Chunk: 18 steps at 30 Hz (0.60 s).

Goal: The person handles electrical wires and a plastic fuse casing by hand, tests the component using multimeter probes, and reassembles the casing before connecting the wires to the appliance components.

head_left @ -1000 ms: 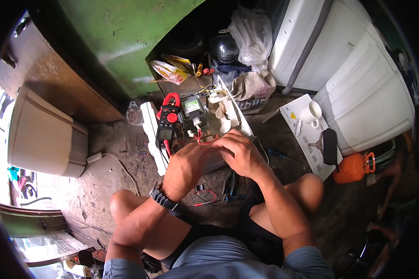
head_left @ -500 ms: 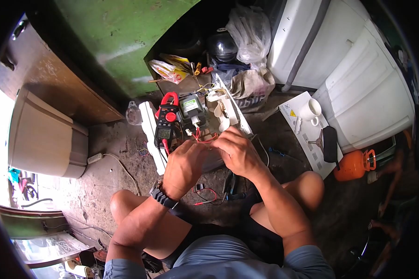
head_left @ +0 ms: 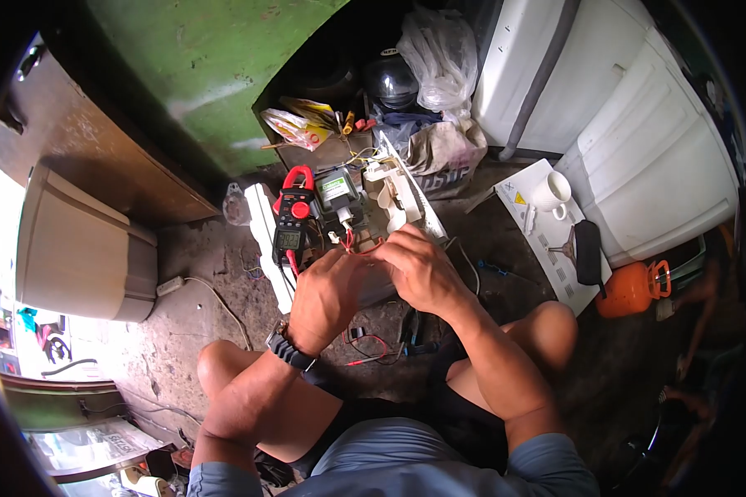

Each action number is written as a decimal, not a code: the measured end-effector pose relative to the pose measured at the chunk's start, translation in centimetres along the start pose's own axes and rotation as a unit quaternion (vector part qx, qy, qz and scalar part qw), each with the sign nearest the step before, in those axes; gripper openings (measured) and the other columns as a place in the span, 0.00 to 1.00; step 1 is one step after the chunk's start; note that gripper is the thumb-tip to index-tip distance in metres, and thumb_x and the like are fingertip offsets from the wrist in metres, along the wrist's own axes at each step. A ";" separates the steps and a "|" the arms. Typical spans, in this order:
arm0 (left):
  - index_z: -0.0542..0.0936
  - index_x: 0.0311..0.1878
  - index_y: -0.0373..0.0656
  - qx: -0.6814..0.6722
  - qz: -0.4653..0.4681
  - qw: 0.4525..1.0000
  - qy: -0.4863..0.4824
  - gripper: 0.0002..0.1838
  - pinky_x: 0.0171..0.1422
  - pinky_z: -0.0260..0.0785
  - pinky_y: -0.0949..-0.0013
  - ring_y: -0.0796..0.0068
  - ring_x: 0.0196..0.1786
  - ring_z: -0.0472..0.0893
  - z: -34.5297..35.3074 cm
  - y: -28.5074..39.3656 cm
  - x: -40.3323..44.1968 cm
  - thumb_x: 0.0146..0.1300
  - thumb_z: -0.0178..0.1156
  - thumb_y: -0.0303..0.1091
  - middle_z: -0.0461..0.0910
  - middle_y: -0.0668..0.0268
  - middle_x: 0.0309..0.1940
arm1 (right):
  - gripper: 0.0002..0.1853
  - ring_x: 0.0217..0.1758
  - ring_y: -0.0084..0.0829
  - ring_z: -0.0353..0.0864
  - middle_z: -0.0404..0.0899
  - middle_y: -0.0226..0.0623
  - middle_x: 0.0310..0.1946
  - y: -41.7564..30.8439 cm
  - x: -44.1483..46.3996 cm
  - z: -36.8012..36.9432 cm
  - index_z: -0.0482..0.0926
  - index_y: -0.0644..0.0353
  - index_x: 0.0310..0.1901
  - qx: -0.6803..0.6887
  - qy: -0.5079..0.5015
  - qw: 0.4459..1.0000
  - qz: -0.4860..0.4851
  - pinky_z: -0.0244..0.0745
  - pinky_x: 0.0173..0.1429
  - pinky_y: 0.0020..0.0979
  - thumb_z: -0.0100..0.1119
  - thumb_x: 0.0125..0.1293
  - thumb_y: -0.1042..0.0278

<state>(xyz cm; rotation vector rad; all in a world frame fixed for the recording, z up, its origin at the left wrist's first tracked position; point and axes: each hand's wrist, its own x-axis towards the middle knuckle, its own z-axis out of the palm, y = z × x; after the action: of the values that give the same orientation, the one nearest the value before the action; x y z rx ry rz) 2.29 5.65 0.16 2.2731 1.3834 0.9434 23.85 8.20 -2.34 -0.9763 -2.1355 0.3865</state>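
Okay, fine work on the red wires (head_left: 349, 238) at the fingertips, head view only. I'd brace both wrists, pinch near the wire ends and work them with small finger moves. Keep slack between pinch and white connector (head_left: 345, 215) so no pull reaches the block with the green label (head_left: 336, 190). I'd also mind the clamp meter (head_left: 292, 217) just beside the left hand (head_left: 325, 298): its red lead (head_left: 291, 262) drops close to the knuckles and could snag. I can't see what the leads connect to, so I'd treat every bare end as suspect.

Grip: right hand (head_left: 423, 269) has thumb and forefinger drawn together, no gap I can see, apparently on the wires. Left hand is curled with its back to me, fingertips hidden; I can't tell whether it pinches anything or how tightly.

Wires: they leave the connector, come down toward me, then bend right into the right fingertips. So the run sits just beyond the left fingers, between the hands and the block. Cream plastic part (head_left: 399, 195) is beyond the right hand, pliers (head_left: 409, 330) on the floor nearer the body.
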 end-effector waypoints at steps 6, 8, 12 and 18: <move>0.90 0.53 0.37 -0.014 -0.027 0.999 -0.037 0.08 0.53 0.82 0.52 0.45 0.47 0.90 -0.9 0.3 0.4 0.73 0.69 0.26 0.90 0.51 0.44 | 0.10 0.54 0.42 0.81 0.81 0.35 0.42 -0.5 0.1 -0.3 0.87 0.58 0.49 -0.026 0.009 1.000 0.005 0.75 0.63 0.45 0.68 0.67 0.79; 0.90 0.52 0.37 -0.033 -0.041 0.998 -0.036 0.08 0.53 0.82 0.52 0.44 0.47 0.90 -0.9 0.2 0.4 0.74 0.68 0.26 0.90 0.51 0.43 | 0.11 0.53 0.43 0.81 0.81 0.36 0.43 -0.8 0.3 -0.5 0.87 0.58 0.49 -0.047 0.013 0.999 0.000 0.75 0.63 0.44 0.68 0.66 0.81; 0.89 0.52 0.36 -0.052 -0.042 0.997 -0.043 0.08 0.53 0.82 0.52 0.44 0.47 0.90 -1.0 0.1 0.7 0.74 0.68 0.26 0.90 0.50 0.43 | 0.10 0.54 0.42 0.81 0.80 0.35 0.43 -0.4 0.3 -0.5 0.88 0.56 0.48 -0.037 0.005 0.999 0.011 0.73 0.64 0.43 0.71 0.67 0.79; 0.89 0.52 0.35 -0.050 -0.033 0.997 -0.049 0.08 0.54 0.81 0.53 0.45 0.47 0.90 -0.9 -0.1 0.7 0.74 0.67 0.26 0.89 0.50 0.41 | 0.10 0.54 0.42 0.80 0.79 0.34 0.45 0.2 0.2 -0.2 0.86 0.55 0.49 0.006 0.007 1.000 0.004 0.75 0.63 0.46 0.74 0.68 0.74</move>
<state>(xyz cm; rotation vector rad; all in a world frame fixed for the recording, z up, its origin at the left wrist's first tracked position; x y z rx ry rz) 1.90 6.25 1.02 2.1566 1.3301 0.8503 23.98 8.44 -2.21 -0.9780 -2.1153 0.3964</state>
